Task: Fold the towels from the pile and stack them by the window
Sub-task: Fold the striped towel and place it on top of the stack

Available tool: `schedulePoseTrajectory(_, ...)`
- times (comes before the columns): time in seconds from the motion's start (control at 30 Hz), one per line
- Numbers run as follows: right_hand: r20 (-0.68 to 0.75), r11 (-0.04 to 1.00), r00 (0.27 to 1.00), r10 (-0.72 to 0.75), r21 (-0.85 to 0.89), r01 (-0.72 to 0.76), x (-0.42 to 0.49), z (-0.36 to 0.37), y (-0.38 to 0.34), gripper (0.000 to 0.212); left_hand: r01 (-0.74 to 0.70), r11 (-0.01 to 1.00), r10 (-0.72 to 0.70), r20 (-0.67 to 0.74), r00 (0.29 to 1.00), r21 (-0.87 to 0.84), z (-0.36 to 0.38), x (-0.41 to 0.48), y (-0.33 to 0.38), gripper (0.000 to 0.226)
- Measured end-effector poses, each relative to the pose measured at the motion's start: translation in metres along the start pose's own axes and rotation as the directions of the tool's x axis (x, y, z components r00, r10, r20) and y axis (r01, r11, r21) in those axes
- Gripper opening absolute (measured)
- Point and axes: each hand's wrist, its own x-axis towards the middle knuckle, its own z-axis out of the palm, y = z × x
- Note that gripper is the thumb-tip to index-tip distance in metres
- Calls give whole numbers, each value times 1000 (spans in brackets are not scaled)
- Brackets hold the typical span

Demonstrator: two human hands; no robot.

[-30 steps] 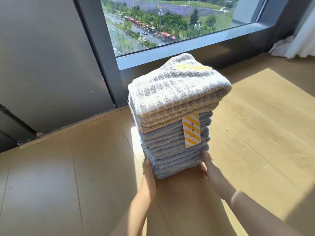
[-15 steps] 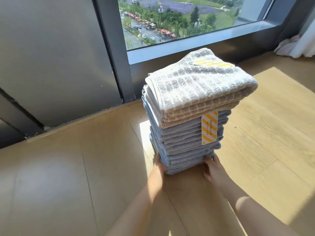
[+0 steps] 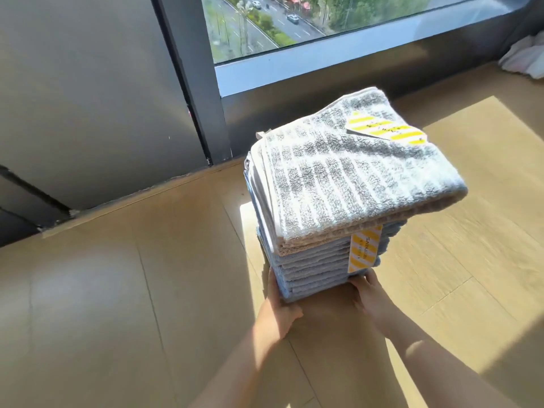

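Observation:
A tall stack of folded towels (image 3: 318,260) stands on the wooden floor just in front of the window (image 3: 294,22). Several blue towels form the lower part, with a beige one above them. A grey-and-white striped towel (image 3: 347,184) lies on top. Yellow striped tags sit on the top (image 3: 385,131) and hang down the front (image 3: 363,250). My left hand (image 3: 279,307) rests against the stack's lower left corner. My right hand (image 3: 368,293) presses the lower front right. The fingertips of both hands are hidden at the base.
A dark window frame post (image 3: 191,83) and a grey wall panel (image 3: 88,98) rise behind the stack. A white cloth (image 3: 524,54) lies at the far right by the sill. Bare wooden floor (image 3: 117,319) spreads to the left and right.
The view has come closer and higher over the stack, which now sits further right in the frame. Both hands stay at the stack's base.

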Motion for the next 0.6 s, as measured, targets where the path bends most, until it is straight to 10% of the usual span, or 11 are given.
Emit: schedulePoseTrajectory(0.6, 82, 987, 997, -7, -156, 19, 7, -2, 3, 42, 140, 989, -135, -106, 985, 39, 10, -13, 8, 100)
